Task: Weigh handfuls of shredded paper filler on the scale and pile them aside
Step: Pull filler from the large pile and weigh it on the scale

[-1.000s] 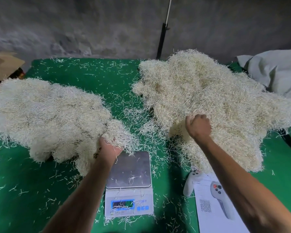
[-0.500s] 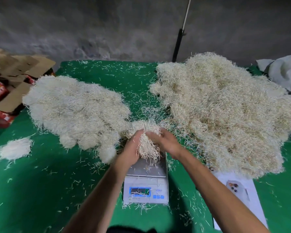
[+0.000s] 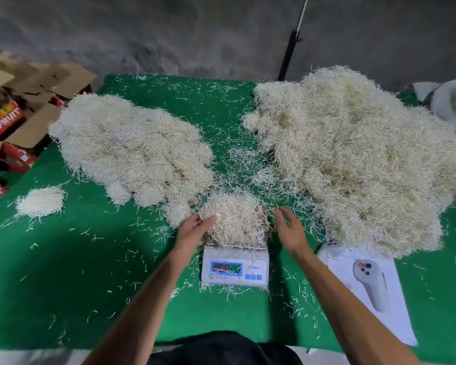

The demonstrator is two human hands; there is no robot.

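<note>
A handful of cream shredded paper (image 3: 234,219) sits heaped on the pan of a small white digital scale (image 3: 234,268) in the middle of the green table. My left hand (image 3: 195,230) touches the heap's left side with relaxed fingers. My right hand (image 3: 290,230) hovers just right of the heap, fingers spread, holding nothing. A wide pile of shredded paper (image 3: 132,148) lies to the left, and a larger, looser pile (image 3: 353,159) lies to the right. The scale's display is lit but unreadable.
A small separate tuft of paper (image 3: 41,201) lies at the far left. A white sheet (image 3: 374,299) with two grey controllers rests right of the scale. Cardboard boxes (image 3: 19,114) stand off the table's left edge. Loose strands cover the green cloth (image 3: 63,285).
Both hands brought a handful together over the scale, set it on the pan, and have now let go; the right hand has drawn apart to the right.
</note>
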